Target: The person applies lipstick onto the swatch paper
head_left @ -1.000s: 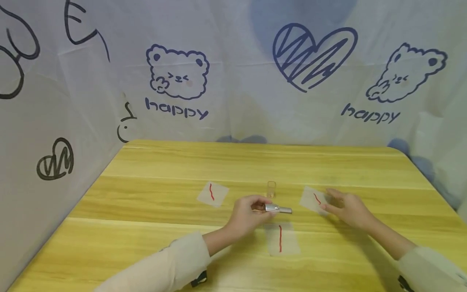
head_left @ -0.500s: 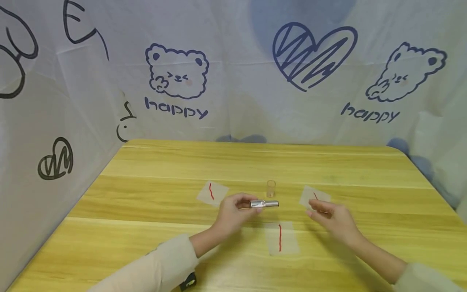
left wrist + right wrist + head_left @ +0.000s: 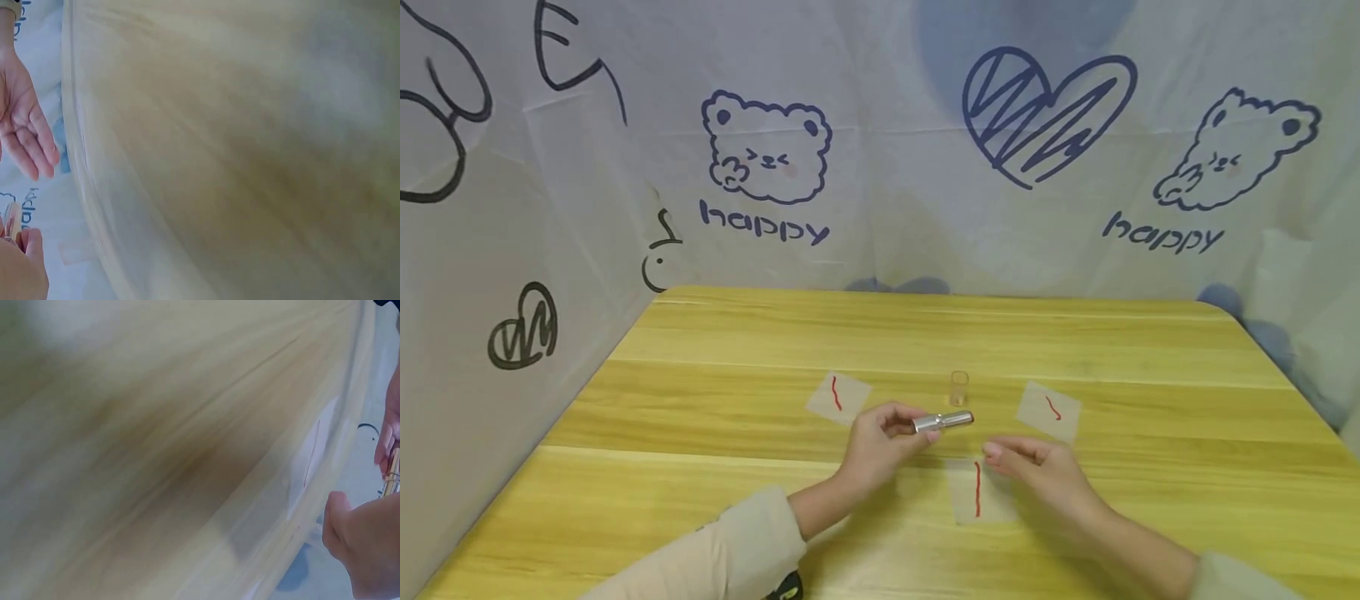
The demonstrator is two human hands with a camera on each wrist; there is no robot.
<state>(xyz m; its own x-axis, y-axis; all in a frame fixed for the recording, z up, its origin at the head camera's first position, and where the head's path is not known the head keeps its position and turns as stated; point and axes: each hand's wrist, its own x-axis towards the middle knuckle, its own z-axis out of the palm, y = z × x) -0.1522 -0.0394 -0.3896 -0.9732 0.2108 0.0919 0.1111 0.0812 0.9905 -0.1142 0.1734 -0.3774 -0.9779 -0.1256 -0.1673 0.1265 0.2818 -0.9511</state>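
Observation:
My left hand [image 3: 874, 457] pinches a silver lipstick tube [image 3: 943, 422] above the table, its narrower, dark-tipped end pointing right. To the right, my right hand [image 3: 1051, 477] hovers with nothing in it, its fingertips near the top of a paper square [image 3: 996, 500] bearing a red line. In the left wrist view the fingers of the right hand [image 3: 28, 119] look fairly straight. Behind the lipstick stands a small clear cap [image 3: 958, 390]. The right wrist view shows the lipstick [image 3: 392, 475] at its edge, partly hidden by the right hand.
A second paper square [image 3: 852, 392] with a red mark lies to the left, and a third [image 3: 1033, 407] to the right. All are on a wooden table [image 3: 700, 417]. White cloth [image 3: 887, 208] with bear and heart drawings hangs behind and at the sides.
My right hand has moved left and nearer the body, from the right paper to the middle one. The left hand has shifted left with the lipstick, which now tilts slightly up.

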